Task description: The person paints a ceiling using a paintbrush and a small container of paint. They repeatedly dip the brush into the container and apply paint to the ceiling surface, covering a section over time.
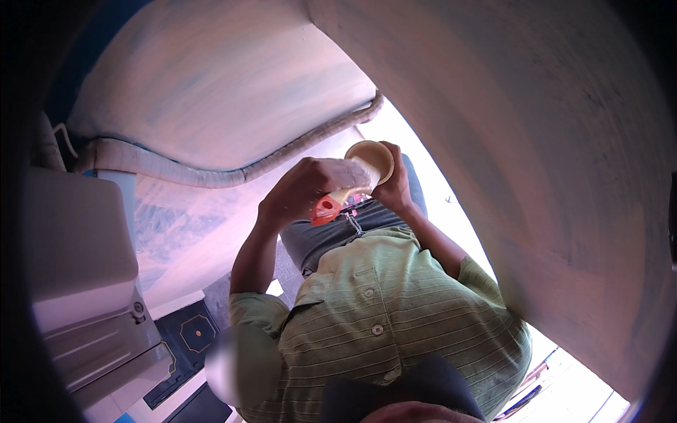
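Observation:
My left hand (310, 185) is closed around a paintbrush with a red handle (326, 209), which has a hole near its end. The brush's pale head reaches to the mouth of a round, tan cup (374, 156), and pale paint seems to smear the fingers there. My right hand (396, 180) grips that cup from its right side, tilting the opening toward me. Both hands are close together in front of my waist, above dark trousers (317, 243). How much the cup holds cannot be made out.
Patchy, pale-painted walls (233, 77) rise ahead and at the right (550, 162). A wrapped pipe (169, 166) runs along the wall to a white air-conditioner unit (81, 240) at the left. Below it is a dark panel with gold trim (197, 333).

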`<state>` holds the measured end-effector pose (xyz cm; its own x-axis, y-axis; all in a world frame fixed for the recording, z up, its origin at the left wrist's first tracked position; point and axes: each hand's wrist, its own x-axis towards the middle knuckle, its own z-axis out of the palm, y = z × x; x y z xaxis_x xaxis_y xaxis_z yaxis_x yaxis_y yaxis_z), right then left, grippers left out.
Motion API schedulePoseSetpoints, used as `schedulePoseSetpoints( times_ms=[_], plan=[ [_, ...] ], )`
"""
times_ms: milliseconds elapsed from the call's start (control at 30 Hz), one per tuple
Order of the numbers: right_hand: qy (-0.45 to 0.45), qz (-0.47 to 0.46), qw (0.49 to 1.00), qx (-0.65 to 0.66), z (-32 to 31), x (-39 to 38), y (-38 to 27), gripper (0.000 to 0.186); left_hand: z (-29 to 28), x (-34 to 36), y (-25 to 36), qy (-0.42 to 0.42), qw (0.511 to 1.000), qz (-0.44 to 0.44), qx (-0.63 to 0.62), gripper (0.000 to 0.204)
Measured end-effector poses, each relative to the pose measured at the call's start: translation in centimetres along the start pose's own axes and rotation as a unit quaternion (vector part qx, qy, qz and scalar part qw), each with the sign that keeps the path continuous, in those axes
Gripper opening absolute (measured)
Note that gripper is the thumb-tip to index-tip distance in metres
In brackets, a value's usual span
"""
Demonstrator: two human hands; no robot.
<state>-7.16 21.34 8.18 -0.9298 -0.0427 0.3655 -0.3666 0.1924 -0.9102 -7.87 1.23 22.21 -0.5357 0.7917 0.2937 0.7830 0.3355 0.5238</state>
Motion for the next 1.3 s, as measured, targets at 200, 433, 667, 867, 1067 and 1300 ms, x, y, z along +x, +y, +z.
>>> schedulePoseSetpoints(
  times_ms=[200, 433, 667, 867, 1067, 1300],
  plan=[
    [-0.001, -0.002, 1.0, 0.003, -0.2, 0.0, 0.1, 0.085, 0.6, -0.5, -0.6, -0.005, 1.0, -0.021, -0.012, 0.043],
    [0.0, 0.024, 1.0, 0.019, -0.1, -0.2, 0.0, 0.088, 0.8, -0.4, -0.1, -0.011, 0.999, -0.037, -0.019, 0.046],
    [-0.006, 0.01, 1.0, -0.008, 0.0, 0.2, 0.8, 0.096, 1.8, -2.0, -2.5, -0.011, 0.999, -0.03, 0.02, 0.043],
    [-0.011, 0.004, 1.0, -0.01, 0.0, 1.2, -0.3, 0.091, 0.2, -0.9, -1.5, -0.031, 0.999, -0.038, -0.011, 0.045],
    [-0.011, 0.008, 1.0, -0.015, -0.4, 1.2, -0.7, 0.09, -0.3, -0.2, -0.6, -0.024, 1.0, -0.014, 0.012, 0.045],
    [-0.008, 0.022, 0.998, -0.051, -0.2, 1.9, -1.6, 0.086, 0.5, -0.1, -3.1, -0.035, 0.999, -0.037, -0.012, 0.047]
  ],
)
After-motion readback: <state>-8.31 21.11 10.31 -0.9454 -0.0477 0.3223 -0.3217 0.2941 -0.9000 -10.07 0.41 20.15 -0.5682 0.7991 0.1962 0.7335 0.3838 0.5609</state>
